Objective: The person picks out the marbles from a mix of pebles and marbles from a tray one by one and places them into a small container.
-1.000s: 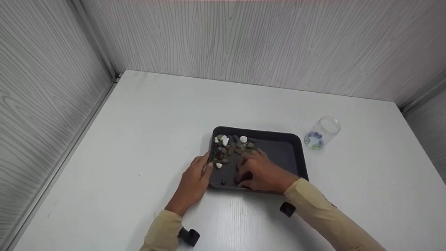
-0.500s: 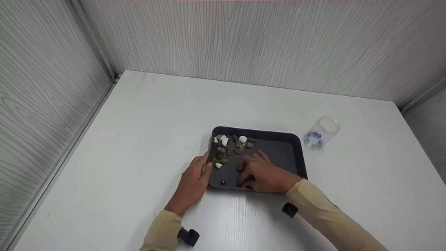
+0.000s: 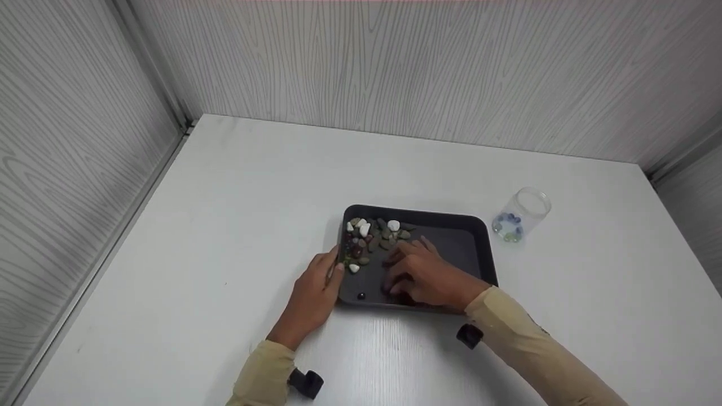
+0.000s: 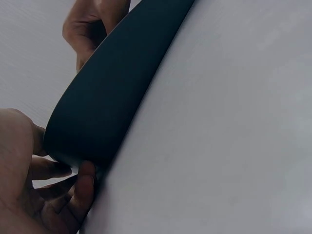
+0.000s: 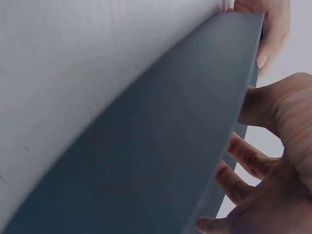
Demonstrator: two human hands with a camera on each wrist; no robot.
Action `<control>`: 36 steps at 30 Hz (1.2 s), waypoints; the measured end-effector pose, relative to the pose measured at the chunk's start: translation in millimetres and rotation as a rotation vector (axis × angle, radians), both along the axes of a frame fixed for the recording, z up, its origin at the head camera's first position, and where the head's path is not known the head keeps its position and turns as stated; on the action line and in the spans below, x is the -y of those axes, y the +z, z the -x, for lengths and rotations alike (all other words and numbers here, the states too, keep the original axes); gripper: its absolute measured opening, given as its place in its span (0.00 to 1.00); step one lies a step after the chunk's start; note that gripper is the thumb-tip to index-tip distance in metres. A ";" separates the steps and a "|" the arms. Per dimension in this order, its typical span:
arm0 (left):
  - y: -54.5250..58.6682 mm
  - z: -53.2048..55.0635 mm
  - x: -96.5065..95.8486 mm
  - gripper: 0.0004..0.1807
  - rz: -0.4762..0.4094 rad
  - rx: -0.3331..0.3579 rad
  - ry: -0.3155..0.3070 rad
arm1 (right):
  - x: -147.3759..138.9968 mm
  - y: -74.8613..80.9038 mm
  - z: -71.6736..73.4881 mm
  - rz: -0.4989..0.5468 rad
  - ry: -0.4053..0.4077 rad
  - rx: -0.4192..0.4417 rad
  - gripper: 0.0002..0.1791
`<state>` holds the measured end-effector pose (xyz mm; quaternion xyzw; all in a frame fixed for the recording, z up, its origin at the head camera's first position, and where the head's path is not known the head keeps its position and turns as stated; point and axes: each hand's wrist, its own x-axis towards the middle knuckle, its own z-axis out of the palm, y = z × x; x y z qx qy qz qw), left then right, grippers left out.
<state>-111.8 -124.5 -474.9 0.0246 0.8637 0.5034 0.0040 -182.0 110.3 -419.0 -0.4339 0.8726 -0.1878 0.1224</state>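
Observation:
A dark rectangular tray point(image 3: 451, 242) lies on the white table, with several pebbles and stones point(image 3: 372, 242) gathered in its far left part. My left hand point(image 3: 315, 290) grips the tray's left side, thumb at the rim; the left wrist view shows its bent fingers point(image 4: 84, 187) at the tray's corner. My right hand point(image 3: 423, 276) reaches inside over the near part, fingers bent downward. In the right wrist view those fingers point(image 5: 251, 158) are spread, their tips hidden behind the tray wall point(image 5: 146, 131). Whether they pinch a stone cannot be seen. One dark round bead point(image 3: 361, 295) sits near the front left corner.
A clear plastic jar point(image 3: 522, 214) with several blue and green glass beads at its bottom stands right of the tray. Wood-grain panels point(image 3: 366, 67) border the table at the back and sides. A small black camera mount point(image 3: 307, 384) sits at each wrist.
My right hand stays inside the tray while its fingers shift slightly, the thumb moving a little away from the front wall. My left hand, the tray and the jar hold their places.

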 end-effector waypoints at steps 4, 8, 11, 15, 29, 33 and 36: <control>-0.4 0.6 -0.3 0.29 -0.017 0.011 0.000 | -2.8 3.4 2.3 0.041 -0.011 -0.029 0.04; -0.5 1.1 -0.3 0.29 -0.034 0.014 -0.001 | -6.7 8.3 5.5 0.078 -0.013 -0.061 0.03; -0.6 0.9 -0.3 0.29 -0.030 0.008 -0.001 | -10.8 13.8 8.0 0.086 -0.020 -0.070 0.03; -1.2 0.6 -0.4 0.29 -0.021 -0.003 0.001 | -19.1 23.1 11.7 0.090 -0.034 -0.080 0.03; -0.8 0.9 -1.6 0.29 -0.021 0.003 0.005 | -72.8 69.2 31.4 0.216 -0.166 -0.125 0.05; -0.6 1.2 -1.4 0.29 -0.014 0.007 0.004 | -94.5 85.1 37.3 0.246 -0.237 -0.188 0.07; -0.4 1.2 -1.2 0.29 -0.006 0.005 -0.001 | -111.0 93.6 41.4 0.268 -0.276 -0.287 0.08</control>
